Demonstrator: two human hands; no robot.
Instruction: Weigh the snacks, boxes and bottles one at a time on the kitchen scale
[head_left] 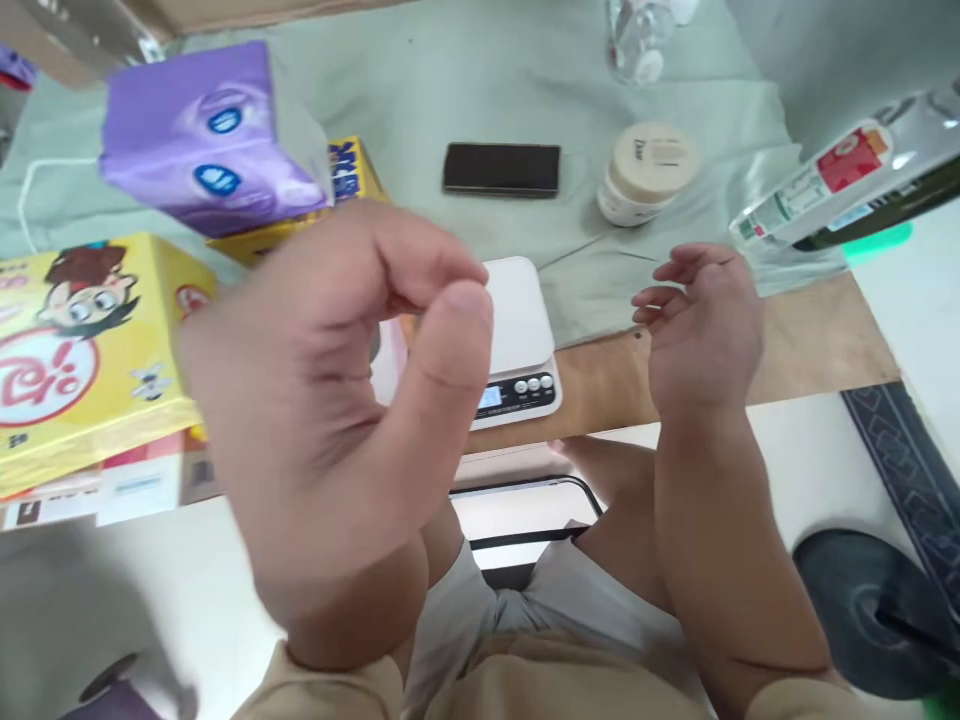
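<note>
Both hands were empty: left hand (pixel 330 400) loosely curled, right hand (pixel 701 320) open. The kitchen scale (pixel 517 340) sat between them on the table edge, probably nearer the left, though it's blurry.

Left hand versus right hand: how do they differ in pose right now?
The left hand is raised close to the camera, fingers curled toward the thumb; the right hand sits lower and farther off, fingers loosely bent. The left hand covers part of the white scale; the right hand hangs beside the scale, over the table edge. Both are empty.
</note>
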